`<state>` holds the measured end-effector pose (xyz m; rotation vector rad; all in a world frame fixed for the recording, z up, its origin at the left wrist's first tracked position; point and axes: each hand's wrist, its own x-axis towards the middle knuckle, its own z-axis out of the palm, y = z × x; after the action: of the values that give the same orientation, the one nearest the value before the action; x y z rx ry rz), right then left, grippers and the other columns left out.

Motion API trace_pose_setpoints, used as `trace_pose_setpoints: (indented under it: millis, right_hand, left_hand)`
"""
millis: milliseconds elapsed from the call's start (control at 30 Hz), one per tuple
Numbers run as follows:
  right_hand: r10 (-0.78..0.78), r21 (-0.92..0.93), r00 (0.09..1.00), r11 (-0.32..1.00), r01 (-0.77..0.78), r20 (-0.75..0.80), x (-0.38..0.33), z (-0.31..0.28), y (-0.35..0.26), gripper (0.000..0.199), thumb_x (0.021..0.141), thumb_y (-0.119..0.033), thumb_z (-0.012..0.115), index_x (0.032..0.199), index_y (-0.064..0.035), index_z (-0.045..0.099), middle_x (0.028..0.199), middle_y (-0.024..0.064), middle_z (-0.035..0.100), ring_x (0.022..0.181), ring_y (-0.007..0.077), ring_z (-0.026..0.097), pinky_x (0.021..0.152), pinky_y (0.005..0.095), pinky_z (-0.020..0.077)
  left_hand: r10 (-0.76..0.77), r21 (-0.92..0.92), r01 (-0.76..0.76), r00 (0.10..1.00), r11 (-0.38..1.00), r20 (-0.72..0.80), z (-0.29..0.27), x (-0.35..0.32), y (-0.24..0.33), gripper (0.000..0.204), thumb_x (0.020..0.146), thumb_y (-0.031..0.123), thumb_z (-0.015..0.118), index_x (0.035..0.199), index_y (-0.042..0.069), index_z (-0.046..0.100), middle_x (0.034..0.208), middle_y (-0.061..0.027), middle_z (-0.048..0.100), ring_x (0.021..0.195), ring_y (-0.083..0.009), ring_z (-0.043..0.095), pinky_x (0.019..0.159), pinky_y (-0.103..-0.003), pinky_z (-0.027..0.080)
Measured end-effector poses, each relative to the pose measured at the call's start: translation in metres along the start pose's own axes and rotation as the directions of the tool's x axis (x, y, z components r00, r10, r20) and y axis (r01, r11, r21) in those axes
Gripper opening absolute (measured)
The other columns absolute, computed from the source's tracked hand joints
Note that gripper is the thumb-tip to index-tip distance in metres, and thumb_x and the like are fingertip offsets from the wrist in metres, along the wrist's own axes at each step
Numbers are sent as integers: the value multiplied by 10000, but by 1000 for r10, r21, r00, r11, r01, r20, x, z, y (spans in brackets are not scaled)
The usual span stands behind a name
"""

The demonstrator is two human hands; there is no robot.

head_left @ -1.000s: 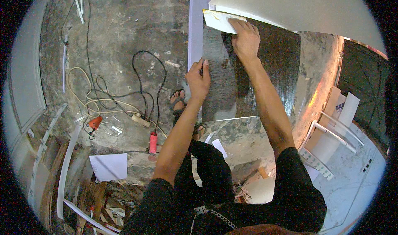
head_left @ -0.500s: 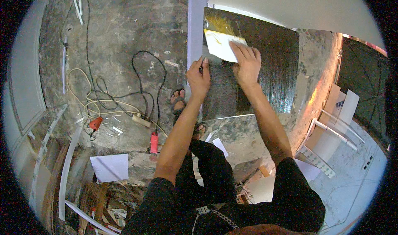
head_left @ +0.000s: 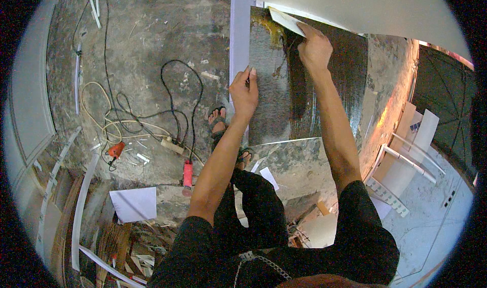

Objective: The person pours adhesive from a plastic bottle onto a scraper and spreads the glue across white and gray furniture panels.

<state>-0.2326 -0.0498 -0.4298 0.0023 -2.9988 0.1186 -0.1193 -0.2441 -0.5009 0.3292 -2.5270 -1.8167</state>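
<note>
My right hand [head_left: 315, 48] grips a thin white flat piece [head_left: 285, 21], held tilted at the far edge of a dark board [head_left: 329, 100]. A yellowish-brown, wet-looking smear [head_left: 275, 34] lies on the board beside the piece. Streaks and a sheen cover the board's right part, while its left part looks duller. My left hand [head_left: 243, 96] is closed in a pinch at the board's left side, against the pale lavender strip [head_left: 239, 39]. Something small and dark shows between thumb and forefinger, too small to name.
A white panel [head_left: 365, 6] borders the board's far side. Black and cream cables [head_left: 170, 87] loop across the floor at left, with a red-bodied tool [head_left: 187, 174] and an orange piece [head_left: 116, 149]. White sheets and a frame [head_left: 406, 161] stand at right; offcuts [head_left: 144, 261] lie lower left.
My right hand has moved away and slightly right with the white piece, which is now more edge-on. More of the yellowish smear and board shows. My left hand has barely moved.
</note>
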Motion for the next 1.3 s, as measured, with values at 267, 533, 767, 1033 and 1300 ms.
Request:
trace_pose_setpoints:
  millis: [267, 533, 767, 1033, 1300]
  right_hand:
    - [-194, 50, 966, 981, 188, 172, 2, -16, -33, 536, 688, -35, 653, 1202, -184, 681, 1200, 79, 694, 1074, 305, 660, 923, 434, 536]
    - [-192, 31, 964, 981, 189, 186, -5, -22, -13, 497, 731, -38, 644, 1210, -168, 676, 1210, 64, 698, 1089, 287, 667, 951, 435, 527]
    - [-98, 153, 990, 985, 81, 106, -9, -23, 1, 617, 672, 25, 568, 1236, -200, 672, 1222, 98, 685, 1103, 341, 645, 932, 431, 530]
    - [-95, -14, 983, 995, 98, 157, 22, -12, -1, 566, 710, -34, 593, 1233, -231, 679, 1168, 116, 700, 1026, 355, 667, 900, 449, 542]
    - [-214, 63, 945, 977, 205, 248, -16, -20, -3, 541, 669, -16, 630, 1183, -174, 685, 1180, 85, 699, 1053, 329, 662, 894, 433, 550]
  left_hand:
    - [-34, 3, 34, 999, 999, 8, -3, -4, 0, 347, 1014, 312, 542, 1065, 5, 694, 762, -172, 592, 727, -333, 616, 673, -423, 475]
    - [111, 275, -114, 993, 955, 24, 7, -4, -1, 438, 1009, 337, 551, 1403, 147, 578, 1027, -125, 539, 866, -306, 608, 723, -423, 512]
    - [160, 363, -166, 986, 917, 48, 7, 1, 2, 495, 1018, 310, 533, 1485, 158, 481, 1142, -153, 535, 984, -335, 586, 846, -432, 491]
    - [71, 212, -83, 995, 974, 64, 14, -1, 3, 491, 1033, 303, 500, 1497, 147, 459, 1133, -151, 579, 994, -347, 613, 835, -433, 503]
    - [51, 117, -52, 999, 992, 14, 13, -2, -7, 520, 1036, 305, 500, 1490, 59, 434, 1069, -166, 605, 946, -321, 624, 804, -406, 506]
